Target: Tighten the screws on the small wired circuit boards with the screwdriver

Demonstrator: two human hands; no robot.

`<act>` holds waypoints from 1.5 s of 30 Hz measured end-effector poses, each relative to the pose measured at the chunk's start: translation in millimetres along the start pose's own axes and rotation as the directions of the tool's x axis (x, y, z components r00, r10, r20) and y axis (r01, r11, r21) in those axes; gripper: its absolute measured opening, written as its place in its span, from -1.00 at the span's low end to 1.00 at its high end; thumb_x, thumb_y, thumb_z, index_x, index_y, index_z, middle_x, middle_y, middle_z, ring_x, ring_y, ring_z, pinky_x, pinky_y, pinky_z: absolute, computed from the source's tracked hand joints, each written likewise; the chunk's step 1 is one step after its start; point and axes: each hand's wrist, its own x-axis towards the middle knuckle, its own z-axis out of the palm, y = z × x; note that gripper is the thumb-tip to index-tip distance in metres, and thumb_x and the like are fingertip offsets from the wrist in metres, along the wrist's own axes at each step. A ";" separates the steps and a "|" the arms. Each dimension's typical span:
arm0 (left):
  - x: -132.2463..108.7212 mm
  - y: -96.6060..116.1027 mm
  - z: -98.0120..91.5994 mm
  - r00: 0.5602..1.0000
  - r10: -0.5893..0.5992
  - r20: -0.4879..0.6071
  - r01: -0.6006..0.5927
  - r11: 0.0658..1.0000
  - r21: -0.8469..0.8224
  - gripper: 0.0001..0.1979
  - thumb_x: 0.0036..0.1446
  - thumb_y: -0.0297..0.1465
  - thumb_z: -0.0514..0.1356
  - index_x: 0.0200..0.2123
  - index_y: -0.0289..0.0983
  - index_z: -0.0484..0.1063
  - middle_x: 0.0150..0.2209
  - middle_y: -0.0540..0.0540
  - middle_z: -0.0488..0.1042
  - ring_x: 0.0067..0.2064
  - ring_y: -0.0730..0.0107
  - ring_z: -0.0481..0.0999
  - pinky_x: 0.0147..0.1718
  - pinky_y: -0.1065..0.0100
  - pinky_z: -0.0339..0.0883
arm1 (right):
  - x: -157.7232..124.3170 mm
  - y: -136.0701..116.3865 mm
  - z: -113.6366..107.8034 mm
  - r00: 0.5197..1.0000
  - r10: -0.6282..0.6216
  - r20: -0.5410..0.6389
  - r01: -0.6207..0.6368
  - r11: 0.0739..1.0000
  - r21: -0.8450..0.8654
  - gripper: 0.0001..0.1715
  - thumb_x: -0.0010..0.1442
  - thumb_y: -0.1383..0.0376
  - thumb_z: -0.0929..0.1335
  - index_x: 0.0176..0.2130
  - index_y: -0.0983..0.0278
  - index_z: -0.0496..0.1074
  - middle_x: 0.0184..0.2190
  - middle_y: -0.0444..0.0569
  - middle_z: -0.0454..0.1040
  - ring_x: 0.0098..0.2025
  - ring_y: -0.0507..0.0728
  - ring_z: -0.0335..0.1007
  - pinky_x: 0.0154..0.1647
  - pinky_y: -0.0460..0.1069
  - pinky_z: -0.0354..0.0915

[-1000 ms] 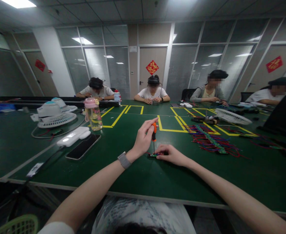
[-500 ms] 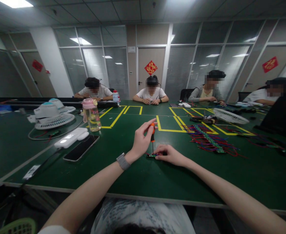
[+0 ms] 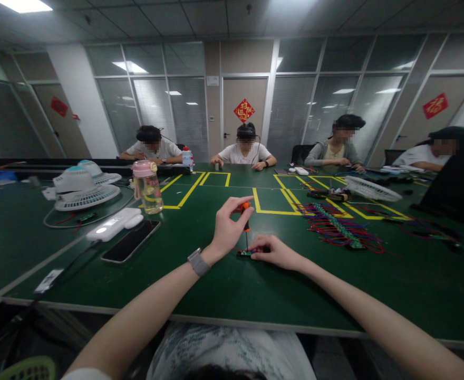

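My left hand (image 3: 231, 224) is closed round the orange and black handle of a screwdriver (image 3: 247, 226), which stands upright. Its thin shaft runs down to a small green circuit board (image 3: 244, 254) lying on the table. With thumb and fingertips, my right hand (image 3: 273, 252) pinches the right end of that board and holds it against the tabletop. Red wire shows beside the board, and my right fingers hide part of it. Whether the screwdriver tip sits in a screw is too small to tell.
On the right lies a row of green circuit boards (image 3: 340, 227) with red and blue wires. Left of my hands are a phone (image 3: 131, 241), a white power bank (image 3: 113, 224), a pink-lidded bottle (image 3: 148, 187) and white fan parts (image 3: 85, 195). Several people sit across the green table (image 3: 200, 295).
My left fingers have shifted round the screwdriver handle, the thumb now further over it. The screwdriver and board stay in place. Across the table, one person's hands have moved apart.
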 end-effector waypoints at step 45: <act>1.4 3.9 0.1 0.995 0.003 0.104 0.005 0.996 -0.085 -0.67 0.29 -0.38 -0.04 0.06 -0.18 0.35 0.05 -0.14 0.35 -0.01 0.35 0.42 -0.02 0.29 0.30 | -0.6 -3.3 0.3 1.000 0.006 0.006 -0.007 1.000 0.021 -0.68 0.09 0.15 0.40 -0.21 0.31 0.55 -0.35 -0.04 0.39 -0.39 0.03 0.29 -0.34 -0.05 0.26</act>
